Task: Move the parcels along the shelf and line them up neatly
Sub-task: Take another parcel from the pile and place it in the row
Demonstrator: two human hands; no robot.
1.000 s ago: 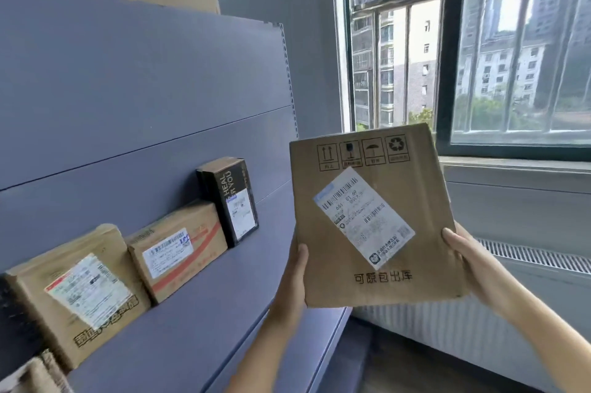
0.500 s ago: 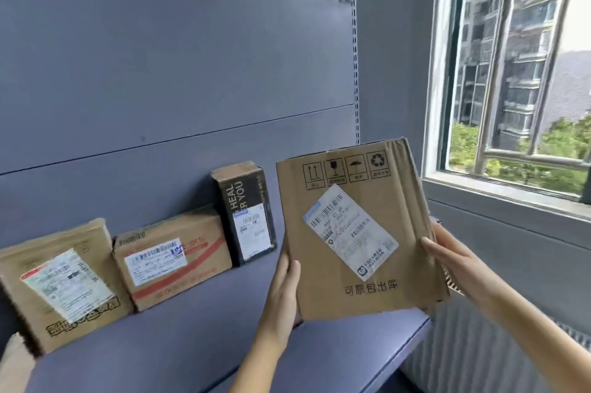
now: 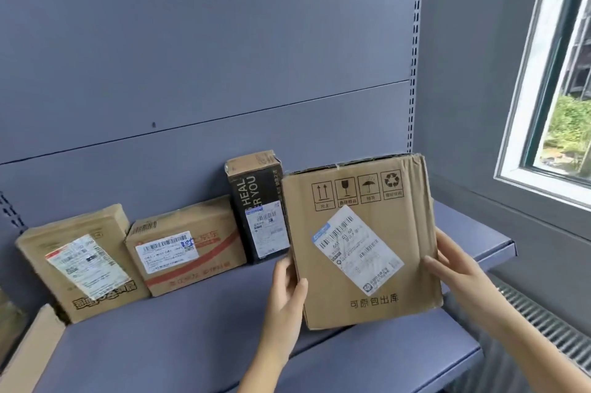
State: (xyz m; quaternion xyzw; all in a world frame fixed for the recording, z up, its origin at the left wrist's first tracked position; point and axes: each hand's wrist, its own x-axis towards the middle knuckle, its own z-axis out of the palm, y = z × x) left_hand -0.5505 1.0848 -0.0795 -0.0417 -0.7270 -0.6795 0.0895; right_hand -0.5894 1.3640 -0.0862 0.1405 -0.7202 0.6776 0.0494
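Flat brown parcel (image 3: 361, 242) gripped at its sides by left hand (image 3: 284, 293) and right hand (image 3: 460, 277), black box (image 3: 259, 204) just behind its left edge, two brown boxes (image 3: 185, 245) further left, window (image 3: 550, 73) to its right

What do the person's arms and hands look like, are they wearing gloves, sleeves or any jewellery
Both are bare. The left hand and right hand have no gloves, and no rings show on the visible fingers. Both forearms are uncovered as far as the frame's bottom edge, so no sleeve is in view. No watch, bracelet or marking shows on either wrist. The nails look short and unpainted.

Flat brown parcel (image 3: 361, 242) upright beside black box (image 3: 257, 205), two brown boxes (image 3: 188, 245) leftward.
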